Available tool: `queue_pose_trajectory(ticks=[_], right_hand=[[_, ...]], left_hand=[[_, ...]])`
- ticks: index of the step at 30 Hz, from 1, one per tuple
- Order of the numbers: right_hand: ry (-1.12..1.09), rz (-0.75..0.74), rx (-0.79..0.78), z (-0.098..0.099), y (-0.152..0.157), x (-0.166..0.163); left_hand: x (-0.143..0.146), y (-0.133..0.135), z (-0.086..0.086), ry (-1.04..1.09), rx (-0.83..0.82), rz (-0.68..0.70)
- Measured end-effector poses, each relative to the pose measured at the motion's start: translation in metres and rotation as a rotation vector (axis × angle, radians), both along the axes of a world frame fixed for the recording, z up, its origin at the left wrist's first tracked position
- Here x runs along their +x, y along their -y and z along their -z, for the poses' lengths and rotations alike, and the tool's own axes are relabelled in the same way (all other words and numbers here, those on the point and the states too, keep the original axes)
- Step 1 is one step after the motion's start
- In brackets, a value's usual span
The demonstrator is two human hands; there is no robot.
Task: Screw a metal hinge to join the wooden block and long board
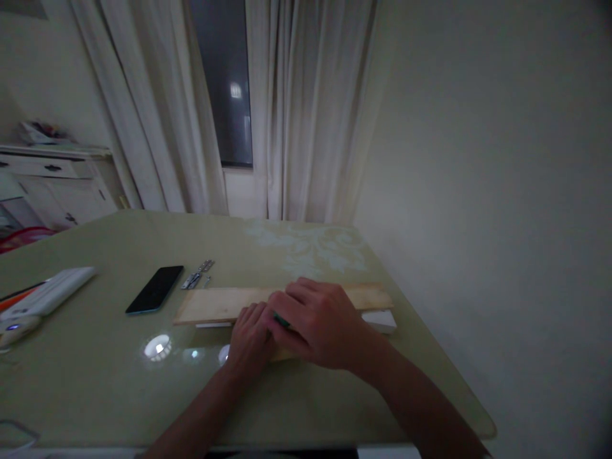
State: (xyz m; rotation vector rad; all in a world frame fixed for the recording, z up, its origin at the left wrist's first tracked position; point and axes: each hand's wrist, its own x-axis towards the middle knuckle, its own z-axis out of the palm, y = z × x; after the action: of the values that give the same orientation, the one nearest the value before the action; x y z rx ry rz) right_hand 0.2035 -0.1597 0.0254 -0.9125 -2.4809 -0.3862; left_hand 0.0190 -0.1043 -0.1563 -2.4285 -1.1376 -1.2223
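Observation:
A long, pale wooden board (215, 305) lies crosswise near the table's front edge. My left hand (251, 338) is closed at the board's near edge, its fingers curled over the wood. Against it, my right hand (320, 319) is closed above the middle of the board. Between its thumb and fingers shows a bit of a green object (281, 320); the rest is hidden. Beneath my hands a second piece of pale wood (283, 354) sticks out towards me. A white block or box (381, 320) shows under the board's right end, its exact kind unclear.
A dark phone (157, 290) and a folding metal multi-tool (197, 274) lie left of the board, with a small metal piece (207, 281) beside it. Farther left is a long white device (52, 293). The table (105, 255) meets a wall (478, 191) on the right.

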Motion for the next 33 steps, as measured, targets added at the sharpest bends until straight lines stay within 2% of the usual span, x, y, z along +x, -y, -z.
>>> queue_pose_trajectory(ticks=[2, 8, 14, 19, 21, 25, 30, 33], right_hand=[[0.002, -0.008, -0.012, -0.002, 0.000, 0.000], [-0.088, 0.200, 0.044, -0.001, -0.006, 0.003], [-0.012, -0.041, 0.097, 0.001, -0.004, 0.000], [-0.060, 0.072, 0.160, 0.002, -0.005, 0.003], [-0.054, 0.047, 0.149, 0.001, -0.006, 0.003], [-0.004, -0.117, 0.133, -0.001, -0.006, -0.001], [-0.054, -0.021, 0.157, 0.002, -0.008, 0.001], [-0.050, -0.051, 0.145, 0.003, -0.008, 0.001]], left_hand=[[0.000, 0.001, -0.002, 0.006, 0.015, -0.002], [0.001, 0.005, -0.012, 0.035, 0.027, -0.015], [0.001, 0.002, -0.003, 0.012, 0.016, -0.013], [0.000, 0.000, 0.001, -0.033, -0.053, -0.041], [-0.001, 0.001, 0.002, -0.030, -0.058, -0.029], [-0.001, 0.001, 0.004, -0.023, -0.017, -0.033], [-0.001, -0.001, 0.004, -0.020, -0.037, -0.037], [-0.002, -0.002, 0.006, 0.020, -0.062, -0.024]])
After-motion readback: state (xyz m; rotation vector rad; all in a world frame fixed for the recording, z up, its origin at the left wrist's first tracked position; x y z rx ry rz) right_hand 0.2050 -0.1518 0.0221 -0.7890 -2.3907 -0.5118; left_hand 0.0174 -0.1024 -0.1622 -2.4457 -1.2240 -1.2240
